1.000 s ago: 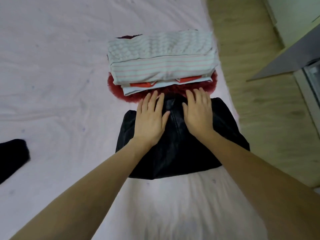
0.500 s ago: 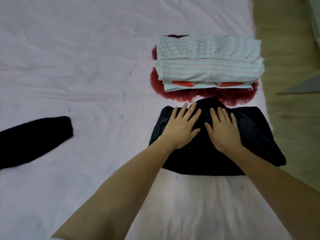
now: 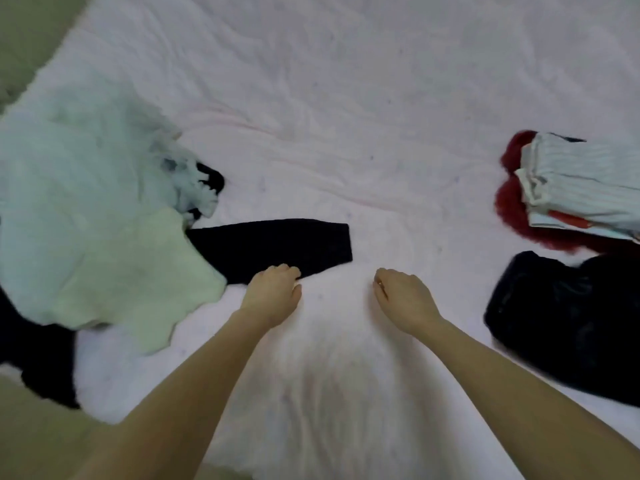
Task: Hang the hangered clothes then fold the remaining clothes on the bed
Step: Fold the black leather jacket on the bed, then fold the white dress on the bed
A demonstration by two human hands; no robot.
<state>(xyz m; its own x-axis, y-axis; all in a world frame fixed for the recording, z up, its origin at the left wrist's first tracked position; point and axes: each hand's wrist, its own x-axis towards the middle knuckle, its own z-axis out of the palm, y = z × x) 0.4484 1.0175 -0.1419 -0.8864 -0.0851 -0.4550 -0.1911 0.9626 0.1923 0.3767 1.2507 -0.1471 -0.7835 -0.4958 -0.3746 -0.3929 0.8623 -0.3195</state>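
Observation:
My left hand (image 3: 273, 292) hovers low over the pink bed sheet (image 3: 346, 98), its curled fingers at the near edge of a black sleeve (image 3: 277, 244); whether they grip it is unclear. My right hand (image 3: 403, 296) is loosely curled over bare sheet and holds nothing. The sleeve runs out from under a heap of unfolded clothes on the left: a pale blue-white garment (image 3: 69, 168) and a cream one (image 3: 138, 271). At the right lies the folded black garment (image 3: 561, 323), with a folded stack of striped clothes (image 3: 581, 188) on a red fuzzy piece (image 3: 509, 202) behind it.
More black cloth (image 3: 41, 358) hangs over the near left edge of the bed. Floor shows at the top left corner (image 3: 27, 29) and at the bottom left (image 3: 52, 438). The view is motion-blurred.
Both hands have lifted off the folded black garment and moved left. The view swung left, so the folded items now sit at the right and the unfolded heap has come into sight.

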